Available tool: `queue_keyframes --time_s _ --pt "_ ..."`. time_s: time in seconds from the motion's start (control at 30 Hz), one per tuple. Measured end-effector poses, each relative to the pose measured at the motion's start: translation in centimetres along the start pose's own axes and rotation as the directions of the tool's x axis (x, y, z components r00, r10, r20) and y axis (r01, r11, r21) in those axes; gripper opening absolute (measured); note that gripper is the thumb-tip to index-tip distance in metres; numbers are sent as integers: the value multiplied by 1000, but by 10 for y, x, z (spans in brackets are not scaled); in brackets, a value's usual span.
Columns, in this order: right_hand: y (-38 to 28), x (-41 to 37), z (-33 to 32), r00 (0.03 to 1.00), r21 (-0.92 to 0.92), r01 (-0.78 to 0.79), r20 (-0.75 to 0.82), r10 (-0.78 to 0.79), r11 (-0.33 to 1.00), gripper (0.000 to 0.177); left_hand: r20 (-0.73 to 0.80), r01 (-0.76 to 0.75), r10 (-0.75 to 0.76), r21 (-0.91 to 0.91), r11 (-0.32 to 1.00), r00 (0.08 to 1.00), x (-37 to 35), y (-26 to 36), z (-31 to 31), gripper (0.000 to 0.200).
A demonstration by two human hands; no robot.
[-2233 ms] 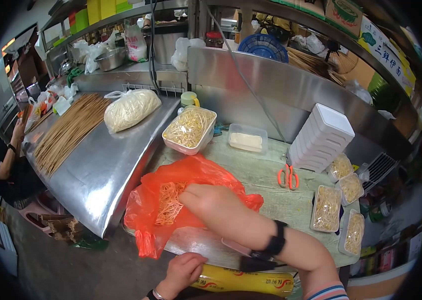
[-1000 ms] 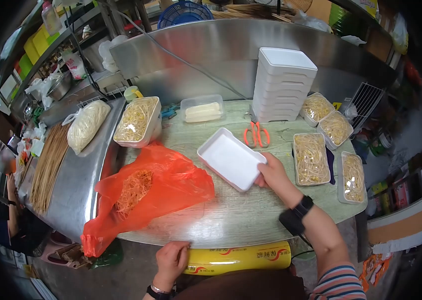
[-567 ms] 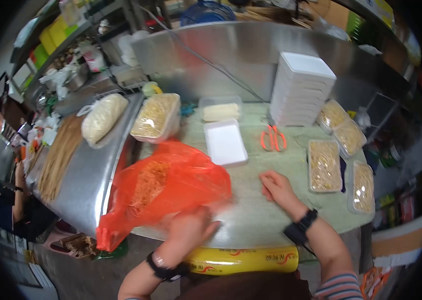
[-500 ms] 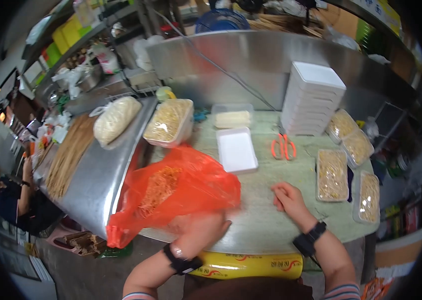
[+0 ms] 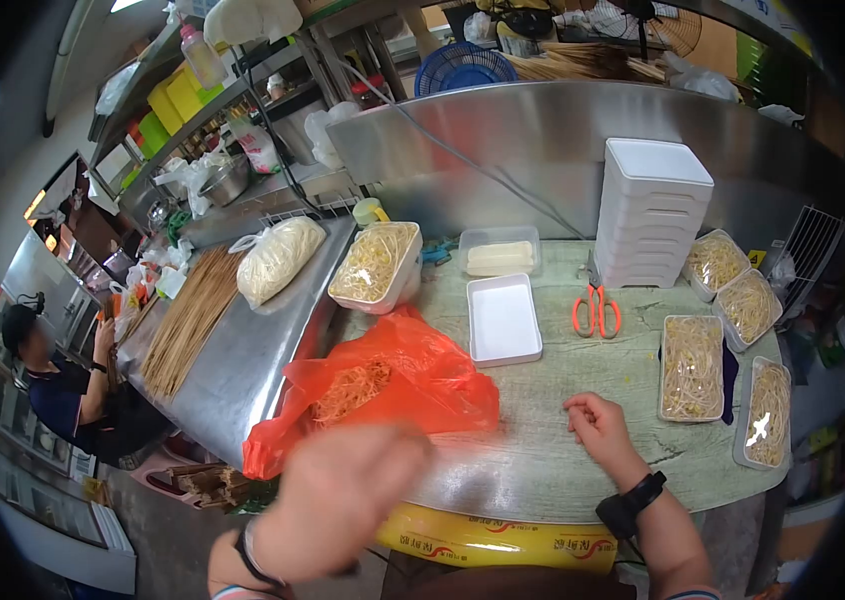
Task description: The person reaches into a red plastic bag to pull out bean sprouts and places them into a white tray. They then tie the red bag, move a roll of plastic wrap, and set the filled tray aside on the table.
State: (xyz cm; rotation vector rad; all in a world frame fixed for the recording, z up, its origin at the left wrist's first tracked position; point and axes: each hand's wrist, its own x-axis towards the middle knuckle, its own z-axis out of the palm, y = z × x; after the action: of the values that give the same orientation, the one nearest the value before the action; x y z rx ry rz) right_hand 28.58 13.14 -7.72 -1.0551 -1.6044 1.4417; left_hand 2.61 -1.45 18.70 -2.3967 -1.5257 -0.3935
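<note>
My left hand (image 5: 358, 490) is raised in front of the near edge of a red plastic bag (image 5: 438, 385), smeared by motion, so its fingers cannot be made out. Spread on the table, the bag lies opened around a heap of thin orange shreds (image 5: 351, 392). My right hand (image 5: 598, 425) rests at the green table surface, fingers loosely curled in with nothing held. Beyond my hands lies a white tray (image 5: 505, 320) with nothing in it. Orange-handled scissors (image 5: 598, 312) lie to its right.
A stack of white trays (image 5: 655, 215) stands at the back. Packed bean sprout boxes (image 5: 693, 370) line the right side. Left are a sprout tub (image 5: 376, 262), a filled clear bag (image 5: 281, 260) and long sticks (image 5: 193, 310). A yellow roll (image 5: 503, 540) lies along the front; another person (image 5: 68, 370) is far left.
My left hand has lifted off the red bag's near edge and come back toward me. The bag looks flatter. My right hand keeps its place on the table; the view has shifted slightly.
</note>
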Motion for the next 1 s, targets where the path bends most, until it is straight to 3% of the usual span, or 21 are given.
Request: queue_keyframes --time_s 0.03,0.1,0.13,0.2,0.23,0.3,0.37,0.43,0.5,0.57,0.6,0.63,0.7,0.73,0.77,0.83,0.9,0.93,1.0 --pt "-1 -1 0 1000 6 7 0 -7 1000 14 143 146 -153 59 987 978 5 -13 -6 6" --pt "-4 -2 0 1000 -27 15 -6 -15 1000 14 256 217 -292 285 934 921 -1 -55 22 7" --pt "-3 -2 0 1000 -22 20 -6 -20 1000 14 255 214 -292 291 932 922 -7 -73 38 7" --pt "1 -1 0 1000 -33 29 -3 -29 999 14 437 192 -436 498 846 787 -15 -91 58 8" --pt "1 -3 -1 999 -32 32 -4 -32 999 14 435 191 -436 500 845 788 -18 -91 58 8" --pt "-2 -3 -1 1000 -49 29 2 -28 998 14 15 321 -357 407 856 934 -21 -86 53 9" --pt "-5 -3 0 1000 -55 24 -1 -24 998 14 -104 300 -284 209 931 953 -14 -47 21 12" --pt "-6 -3 -1 1000 -60 16 -4 -17 998 14 -240 129 -91 147 981 966 -27 -17 -10 22" --pt "-6 -3 0 1000 -71 22 -6 -22 997 14 -412 197 -77 256 946 908 -67 0 -35 34" --pt "-3 -3 1 999 -105 46 -5 -47 993 14 -673 449 -386 -89 889 631 -121 -7 -33 28" --pt "-2 -3 1 997 -139 78 -8 -80 987 13 -567 598 -505 -28 801 651 -138 -20 -36 41" --pt "0 -3 1 997 -150 76 -17 -80 986 13 -502 694 -666 -166 700 552 -134 -30 -28 53" --pt "0 0 5 997 -329 77 34 -70 941 27 -254 665 -640 16 747 725 -124 -51 -11 70" --pt "-11 2 11 997 -338 79 34 -72 938 27 -159 629 -615 60 775 772 -123 -66 6 80" --pt "-31 5 22 993 -281 117 63 -103 953 38 -59 590 -588 102 801 807 -123 -83 26 90" --pt "-65 18 49 967 -256 250 105 -231 934 58 -82 422 -416 262 868 906 -103 -111 66 89" --pt "-87 33 81 892 -296 452 150 -427 841 67 -40 452 -453 -36 891 891 -80 -128 105 82" --pt "-90 42 97 835 -299 550 178 -521 780 68 -89 384 -383 -11 923 919 -66 -115 114 78" --pt "-96 49 125 711 -134 611 525 -467 780 68 -143 311 -305 16 950 941 -43 -97 137 74"
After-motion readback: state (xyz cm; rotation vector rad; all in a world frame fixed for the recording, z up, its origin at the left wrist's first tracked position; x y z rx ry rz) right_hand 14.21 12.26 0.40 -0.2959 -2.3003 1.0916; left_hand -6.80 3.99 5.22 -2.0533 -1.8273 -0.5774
